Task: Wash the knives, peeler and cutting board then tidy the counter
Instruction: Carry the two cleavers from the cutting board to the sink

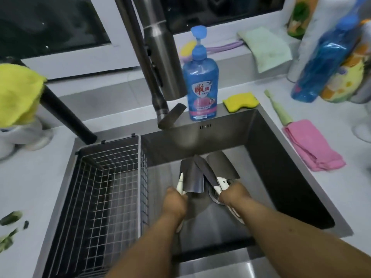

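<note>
Two hands work low in the sink (281, 157). The left hand (174, 203) grips a white-handled cleaver (192, 178), its long axis running away from the curled fingers, blade pointing toward the faucet (160, 77). The right hand (233, 194) clutches more white-handled knives (217, 167), dark blades fanning up and leftward beyond its fingers, over the drain (213, 195).

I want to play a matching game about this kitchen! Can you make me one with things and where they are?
Things:
1. yellow sponge
2. pink cloth
3. wire basket
4. dish soap bottle

Places:
A. inside the sink's left part
B. on the counter right of the sink
C. on the sink's back rim, at its right corner
D. beside the tap

Pairs: 1-C, 2-B, 3-A, 4-D
</note>
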`<action>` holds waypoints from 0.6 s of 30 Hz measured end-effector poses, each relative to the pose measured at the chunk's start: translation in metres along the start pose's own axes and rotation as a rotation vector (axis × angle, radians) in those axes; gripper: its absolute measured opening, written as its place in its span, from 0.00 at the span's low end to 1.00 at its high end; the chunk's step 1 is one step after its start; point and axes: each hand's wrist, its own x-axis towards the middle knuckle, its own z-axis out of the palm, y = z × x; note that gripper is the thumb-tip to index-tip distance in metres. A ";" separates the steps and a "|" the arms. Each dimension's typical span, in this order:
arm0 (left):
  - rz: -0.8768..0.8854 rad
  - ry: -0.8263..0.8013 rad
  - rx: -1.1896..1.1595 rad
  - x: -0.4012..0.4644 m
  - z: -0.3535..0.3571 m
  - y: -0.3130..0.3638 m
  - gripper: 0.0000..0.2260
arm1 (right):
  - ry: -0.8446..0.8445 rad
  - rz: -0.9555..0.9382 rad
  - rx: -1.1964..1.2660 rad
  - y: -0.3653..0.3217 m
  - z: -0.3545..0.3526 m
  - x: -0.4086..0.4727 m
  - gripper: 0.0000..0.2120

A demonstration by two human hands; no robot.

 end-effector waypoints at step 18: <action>-0.135 -0.143 -0.023 0.044 0.052 -0.038 0.11 | -0.039 0.188 0.026 0.031 0.067 0.069 0.22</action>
